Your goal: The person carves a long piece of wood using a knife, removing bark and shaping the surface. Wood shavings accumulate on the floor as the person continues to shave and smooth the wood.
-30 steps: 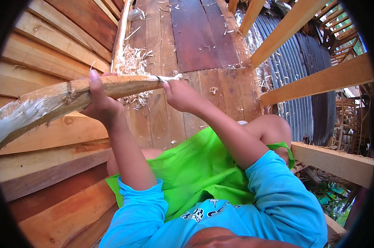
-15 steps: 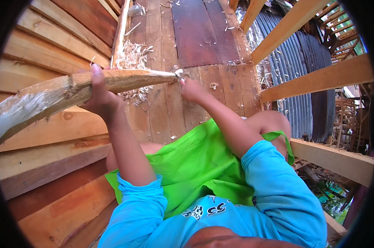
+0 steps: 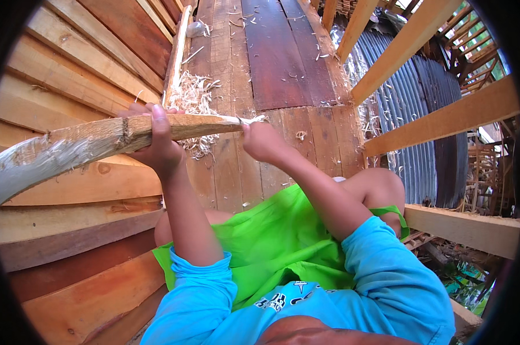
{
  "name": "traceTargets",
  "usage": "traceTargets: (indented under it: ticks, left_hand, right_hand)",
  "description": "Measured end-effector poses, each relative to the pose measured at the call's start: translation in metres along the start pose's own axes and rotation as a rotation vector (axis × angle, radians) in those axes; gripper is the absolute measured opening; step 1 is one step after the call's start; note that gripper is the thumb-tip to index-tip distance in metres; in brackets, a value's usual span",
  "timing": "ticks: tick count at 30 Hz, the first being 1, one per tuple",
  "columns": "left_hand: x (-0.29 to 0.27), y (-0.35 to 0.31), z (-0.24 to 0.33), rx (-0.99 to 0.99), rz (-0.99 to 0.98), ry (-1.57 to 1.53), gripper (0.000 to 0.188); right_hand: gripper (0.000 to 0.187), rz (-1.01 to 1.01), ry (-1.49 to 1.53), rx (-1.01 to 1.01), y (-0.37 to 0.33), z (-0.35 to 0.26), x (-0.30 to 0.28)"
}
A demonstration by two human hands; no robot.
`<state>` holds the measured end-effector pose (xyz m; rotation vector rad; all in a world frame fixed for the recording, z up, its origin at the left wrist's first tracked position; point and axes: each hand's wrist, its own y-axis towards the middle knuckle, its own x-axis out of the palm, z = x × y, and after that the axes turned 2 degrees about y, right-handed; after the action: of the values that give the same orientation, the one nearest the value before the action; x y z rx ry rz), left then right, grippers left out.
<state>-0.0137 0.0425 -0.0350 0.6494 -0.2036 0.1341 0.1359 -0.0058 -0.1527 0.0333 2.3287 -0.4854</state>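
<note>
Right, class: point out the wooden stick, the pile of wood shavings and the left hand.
wooden stick [image 3: 87,144], head view, on its bark-covered middle.
pile of wood shavings [image 3: 194,98], head view, on the heap's centre.
left hand [image 3: 159,146], head view, on its back.

The wooden pole [image 3: 99,144] runs from the left edge to the middle, above the plank floor [image 3: 283,75]. Wood shavings [image 3: 194,100] lie behind it, railing beams [image 3: 444,121] right.

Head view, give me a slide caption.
Left hand grips a rough wooden stick; right hand at its shaved tip.
</note>
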Motion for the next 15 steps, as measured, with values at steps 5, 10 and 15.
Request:
traceTargets:
  ticks: [5, 10, 15]
  left_hand:
    - [0.010, 0.000, -0.002, 0.000, -0.007, -0.036, 0.023]
    - [-0.004, 0.000, -0.002, 0.026, -0.010, -0.015, 0.025]
    - [0.014, -0.006, -0.003, -0.014, -0.026, -0.072, 0.026]
  right_hand:
    - [0.040, -0.039, -0.046, 0.019, 0.016, 0.061, 0.006]
    - [0.042, -0.038, -0.020, 0.021, -0.014, -0.002, -0.011]
    - [0.045, 0.004, 0.055, 0.126, 0.024, 0.069, 0.011]
